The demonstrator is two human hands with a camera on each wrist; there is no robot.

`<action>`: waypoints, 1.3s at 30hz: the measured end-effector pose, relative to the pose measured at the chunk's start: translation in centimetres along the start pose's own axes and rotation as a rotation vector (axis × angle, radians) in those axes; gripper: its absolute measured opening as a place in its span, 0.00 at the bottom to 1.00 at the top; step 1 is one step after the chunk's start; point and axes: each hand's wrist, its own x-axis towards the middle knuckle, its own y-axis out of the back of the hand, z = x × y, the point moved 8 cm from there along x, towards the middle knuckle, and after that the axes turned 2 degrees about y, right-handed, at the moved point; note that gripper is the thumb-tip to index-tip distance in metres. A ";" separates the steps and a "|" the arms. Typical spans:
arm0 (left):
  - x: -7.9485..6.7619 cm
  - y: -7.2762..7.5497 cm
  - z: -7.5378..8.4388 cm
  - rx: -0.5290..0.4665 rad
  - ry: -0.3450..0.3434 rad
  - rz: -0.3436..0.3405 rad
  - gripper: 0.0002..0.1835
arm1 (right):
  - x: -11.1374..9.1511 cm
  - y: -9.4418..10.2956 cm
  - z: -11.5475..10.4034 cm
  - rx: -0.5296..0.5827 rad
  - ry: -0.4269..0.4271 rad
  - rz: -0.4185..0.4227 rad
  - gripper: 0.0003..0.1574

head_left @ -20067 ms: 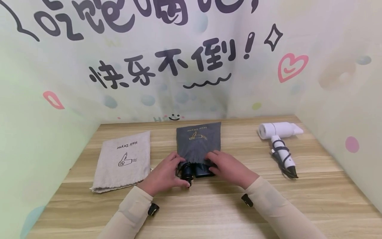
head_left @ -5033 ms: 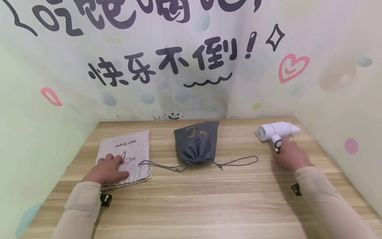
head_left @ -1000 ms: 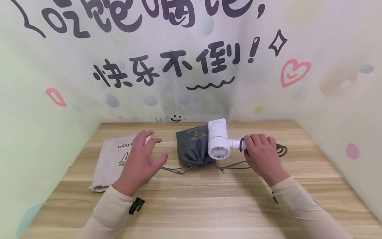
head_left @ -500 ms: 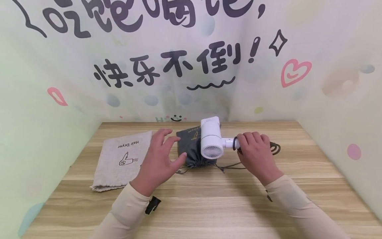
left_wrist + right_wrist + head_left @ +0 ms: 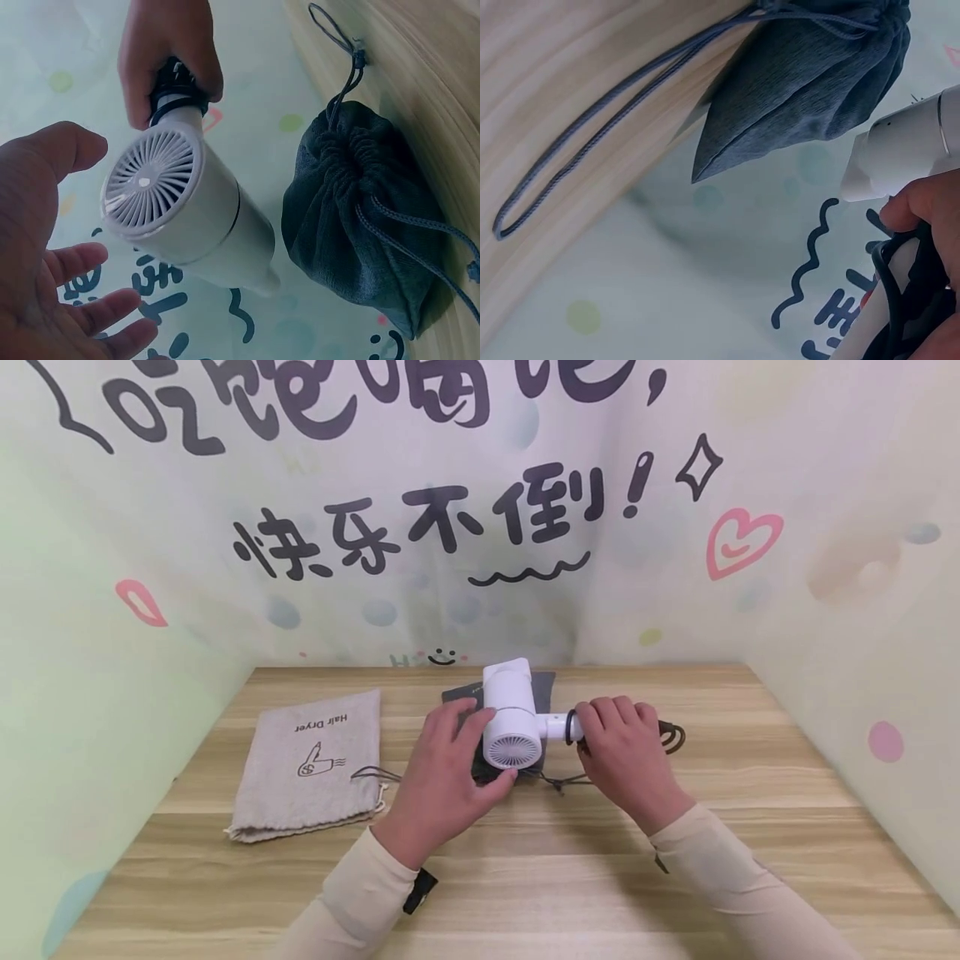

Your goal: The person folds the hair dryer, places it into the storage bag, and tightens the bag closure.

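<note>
With a beige cloth bag (image 5: 307, 760) flat on the counter (image 5: 525, 893), well left of a white hair dryer (image 5: 508, 693), holds the left hand (image 5: 438, 781) wide, with fingers spread just beside the hair dryer but not touching it. Grips the raised hair dryer by its handle with the right hand (image 5: 626, 752), clear of a cinched dark gray pouch (image 5: 330, 217) below it, with a looped black cord (image 5: 681, 739) poking out at the hair dryer's far right.
</note>
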 end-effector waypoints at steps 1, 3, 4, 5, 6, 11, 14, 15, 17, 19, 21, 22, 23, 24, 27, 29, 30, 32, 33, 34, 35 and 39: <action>0.1 -0.1 0.2 0.009 -0.015 0.012 0.37 | 0.1 0.1 -0.1 0.002 0.000 0.000 0.20; 0.1 -0.3 0.6 0.037 -0.044 0.028 0.38 | 0.2 0.3 -0.4 0.003 -0.003 0.004 0.20; 0.2 -0.5 0.8 0.050 -0.056 0.034 0.39 | 0.2 0.4 -0.6 0.005 -0.005 0.006 0.21; 0.1 -0.6 1.0 0.068 -0.067 0.041 0.40 | 0.3 0.6 -0.8 0.008 -0.007 0.009 0.21; 0.1 -0.8 1.2 0.081 -0.074 0.050 0.41 | 0.3 0.7 -0.9 0.008 -0.011 0.010 0.21; -0.1 -1.5 1.8 0.152 -0.071 0.102 0.44 | 0.8 1.3 -1.9 -0.001 -0.011 0.017 0.22; -0.2 -1.8 1.9 0.169 -0.044 0.124 0.45 | 1.0 1.4 -2.4 -0.012 -0.002 0.018 0.21; -0.2 -1.9 1.9 0.175 -0.032 0.127 0.45 | 1.0 1.4 -2.5 -0.014 0.000 0.018 0.21; -0.2 -1.9 1.8 0.185 -0.019 0.134 0.44 | 1.1 1.4 -2.7 -0.016 0.000 0.014 0.21; -0.2 -1.8 1.8 0.193 -0.016 0.146 0.42 | 1.1 1.4 -2.8 -0.015 -0.002 0.012 0.22; -0.2 -1.7 1.9 0.205 -0.021 0.158 0.40 | 1.1 1.4 -2.9 -0.014 -0.001 0.010 0.22; -0.2 -1.7 1.9 0.208 -0.026 0.166 0.39 | 1.1 1.3 -2.9 -0.012 0.003 0.011 0.22; -0.1 -1.6 2.0 0.207 -0.032 0.173 0.37 | 1.1 1.4 -2.9 -0.014 0.005 0.011 0.22; -0.1 -1.5 2.0 0.206 -0.036 0.178 0.36 | 1.1 1.3 -2.9 -0.016 0.008 0.012 0.23; 0.0 -1.4 2.2 0.203 -0.054 0.190 0.33 | 1.2 1.2 -3.0 -0.018 0.009 0.007 0.23; 0.1 -1.3 2.3 0.207 -0.072 0.196 0.32 | 1.2 1.2 -3.1 -0.026 -0.005 -0.011 0.23; 0.1 -1.2 2.3 0.215 -0.082 0.199 0.32 | 1.2 1.2 -3.1 -0.024 -0.013 -0.018 0.24; 0.1 -1.2 2.5 0.237 -0.103 0.206 0.31 | 1.2 1.2 -3.3 -0.028 -0.033 -0.030 0.24; 0.0 -1.1 2.6 0.247 -0.114 0.208 0.30 | 1.2 1.2 -3.3 -0.029 -0.043 -0.031 0.24; 0.0 -1.1 2.7 0.258 -0.123 0.213 0.30 | 1.1 1.2 -3.4 -0.031 -0.053 -0.036 0.24; 0.0 -1.1 2.7 0.268 -0.131 0.216 0.29 | 1.1 1.2 -3.5 -0.029 -0.061 -0.035 0.24; -0.1 -1.1 2.8 0.292 -0.137 0.233 0.27 | 1.1 1.2 -3.6 -0.008 -0.079 -0.017 0.25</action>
